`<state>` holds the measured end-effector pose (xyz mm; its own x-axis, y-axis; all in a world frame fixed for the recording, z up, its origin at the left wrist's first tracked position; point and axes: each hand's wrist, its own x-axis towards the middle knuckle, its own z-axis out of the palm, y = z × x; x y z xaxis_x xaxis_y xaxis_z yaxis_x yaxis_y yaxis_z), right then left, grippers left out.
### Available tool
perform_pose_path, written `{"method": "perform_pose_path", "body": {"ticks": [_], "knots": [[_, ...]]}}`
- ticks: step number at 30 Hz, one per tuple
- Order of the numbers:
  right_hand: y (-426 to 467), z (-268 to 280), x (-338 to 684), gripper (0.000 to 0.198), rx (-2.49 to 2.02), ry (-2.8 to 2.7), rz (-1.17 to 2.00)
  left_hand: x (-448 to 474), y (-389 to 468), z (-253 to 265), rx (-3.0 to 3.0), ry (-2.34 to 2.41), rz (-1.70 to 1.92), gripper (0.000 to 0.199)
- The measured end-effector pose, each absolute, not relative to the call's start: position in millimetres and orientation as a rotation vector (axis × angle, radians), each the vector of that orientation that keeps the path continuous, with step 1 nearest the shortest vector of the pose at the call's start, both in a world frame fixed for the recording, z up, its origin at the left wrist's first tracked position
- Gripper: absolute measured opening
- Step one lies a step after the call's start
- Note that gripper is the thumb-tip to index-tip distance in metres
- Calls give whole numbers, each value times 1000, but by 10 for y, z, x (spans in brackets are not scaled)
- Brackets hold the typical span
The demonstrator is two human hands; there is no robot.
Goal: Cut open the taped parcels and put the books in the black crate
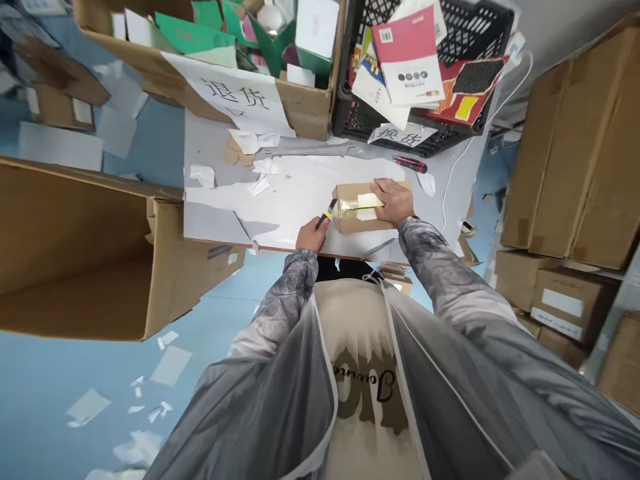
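The table [213, 223] bears a carton [357, 222] held under the curled right grip [396, 201], beside the left grip's [311, 235] clenched cutter [327, 215].

Your right fingers [384, 190] cover part of the small carton [346, 220] and its label [367, 200]; any print there's too small to read. Your left fingers [319, 232] hide most of the cutter's [327, 215] handle; can't tell if its blade touches cardboard. Large open carton [173, 267] runs off the left edge. Carton with the white sign [307, 110] and black crate [483, 33] get clipped up top, their lower contents buried. Your jacket [260, 407] is cut off at the bottom.
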<state>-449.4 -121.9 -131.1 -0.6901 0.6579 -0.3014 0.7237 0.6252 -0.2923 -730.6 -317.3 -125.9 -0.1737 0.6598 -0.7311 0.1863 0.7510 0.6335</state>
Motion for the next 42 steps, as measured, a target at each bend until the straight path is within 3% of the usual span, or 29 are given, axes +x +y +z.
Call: {"method": "perform_pose_path", "body": {"ticks": [8, 13, 22, 28, 32, 35, 38, 42], "knots": [[-1301, -1075, -4498, 72, 1108, 2532, -465, -7444, -3019, -1325, 844, 1623, 407, 38], [-1404, -998, -4555, 69, 1158, 2431, -365, -7596, -3172, -1326, 1119, 1625, 167, 41], [-1645, -873, -4664, 61, 1333, 2301, -346, -7760, -3381, -1334, 1412, 1622, -121, 62], [-1585, -669, -4637, 83, 1582, 2180, -495, -7649, -3452, -1311, 1496, 1599, -133, 57], [-1589, -637, -4606, 62, 1733, 2114, -442, -7614, -3570, -1325, 1419, 1637, -72, 58], [-1710, -658, -4580, 53, 1822, 2242, -210, -7647, -3567, -1304, 1410, 1637, -114, 58], [-1967, -702, -4588, 47, 1608, 2384, -98, -7754, -3498, -1261, 1446, 1642, -135, 58], [-2385, -816, -4660, 39, 1230, 2358, -290, -7885, -3336, -1212, 1458, 1688, -33, 61]]}}
